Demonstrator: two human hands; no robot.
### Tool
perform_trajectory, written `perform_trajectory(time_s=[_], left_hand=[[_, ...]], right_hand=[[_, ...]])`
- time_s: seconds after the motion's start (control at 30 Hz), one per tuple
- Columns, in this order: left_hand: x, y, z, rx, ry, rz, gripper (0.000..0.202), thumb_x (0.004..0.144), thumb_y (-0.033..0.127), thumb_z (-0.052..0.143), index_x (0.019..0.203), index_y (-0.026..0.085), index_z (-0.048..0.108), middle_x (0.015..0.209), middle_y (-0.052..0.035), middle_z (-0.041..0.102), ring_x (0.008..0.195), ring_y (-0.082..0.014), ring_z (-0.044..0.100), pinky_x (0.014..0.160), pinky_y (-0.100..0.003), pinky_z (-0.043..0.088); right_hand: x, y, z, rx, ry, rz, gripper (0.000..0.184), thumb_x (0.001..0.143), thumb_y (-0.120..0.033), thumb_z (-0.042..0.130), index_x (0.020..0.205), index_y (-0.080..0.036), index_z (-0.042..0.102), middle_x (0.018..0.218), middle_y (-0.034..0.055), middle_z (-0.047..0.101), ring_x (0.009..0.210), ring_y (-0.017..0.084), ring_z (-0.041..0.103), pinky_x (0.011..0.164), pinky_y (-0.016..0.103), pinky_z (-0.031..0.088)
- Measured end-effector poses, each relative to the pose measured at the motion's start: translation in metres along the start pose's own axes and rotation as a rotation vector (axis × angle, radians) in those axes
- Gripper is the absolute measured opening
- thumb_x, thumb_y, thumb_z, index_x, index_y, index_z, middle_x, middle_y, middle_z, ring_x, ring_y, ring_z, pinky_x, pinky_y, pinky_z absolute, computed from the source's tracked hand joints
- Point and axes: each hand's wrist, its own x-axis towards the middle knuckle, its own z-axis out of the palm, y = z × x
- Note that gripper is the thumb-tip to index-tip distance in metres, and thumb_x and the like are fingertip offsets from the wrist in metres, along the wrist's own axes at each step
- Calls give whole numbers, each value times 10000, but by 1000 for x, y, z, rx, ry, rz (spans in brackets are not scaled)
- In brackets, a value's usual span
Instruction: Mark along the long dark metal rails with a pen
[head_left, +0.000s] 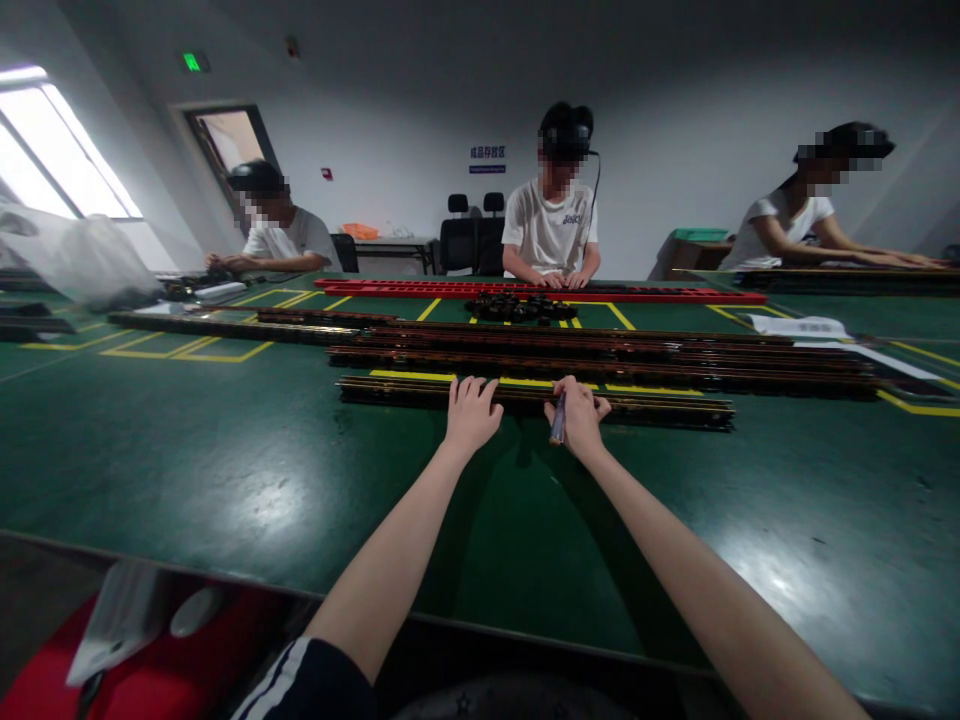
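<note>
A long dark rail with brass-coloured edges [660,408] lies across the green table [187,470] in front of me. My left hand [471,412] rests on the rail's near edge, fingers spread and laid over it. My right hand [579,415] is closed round a small pen-like tool [558,424] that points down toward me, and its knuckles touch the same rail. Several more rails of the same kind [600,355] lie in rows just behind.
Across the table a person in a white shirt [551,230] handles a long red strip [540,291] beside a pile of small black parts [521,308]. Two other people sit at far left [281,235] and far right [795,225]. Yellow lines mark the table. A red thing [150,680] sits below the near edge.
</note>
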Motion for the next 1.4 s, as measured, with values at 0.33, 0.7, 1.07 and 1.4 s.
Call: perform_trajectory(time_s=[0.33, 0.7, 1.07, 1.4], left_hand=[[0, 1, -1, -6, -15, 0, 466, 934, 295, 389, 1369, 170, 501, 1401, -104, 518, 1374, -265, 375, 1202, -498, 170], [1, 0, 1, 14, 1, 5, 458, 929, 291, 406, 1357, 174, 519, 1373, -97, 548, 1347, -268, 407, 1202, -497, 186], [0, 0, -1, 4, -27, 0, 470, 943, 307, 380, 1374, 166, 502, 1389, -96, 535, 1357, -262, 397, 1203, -507, 167], [1, 3, -4, -17, -47, -4, 481, 942, 295, 373, 1386, 153, 492, 1403, -100, 523, 1367, -254, 387, 1211, -495, 144]], right_hand=[[0, -5, -6, -67, 47, 62, 222, 778, -83, 354, 879, -242, 471, 883, 74, 632, 1034, 277, 526, 849, 428, 292], [0, 0, 1, -42, 98, 18, 241, 652, -166, 446, 885, -227, 470, 877, 48, 608, 1012, 263, 507, 815, 403, 265], [-1, -3, -3, -68, 33, -20, 182, 701, -193, 496, 872, -241, 455, 915, 68, 629, 1074, 277, 476, 849, 424, 270], [-4, -16, -7, -144, 1, -25, 207, 733, -88, 484, 883, -231, 471, 989, 97, 674, 1182, 298, 450, 892, 440, 252]])
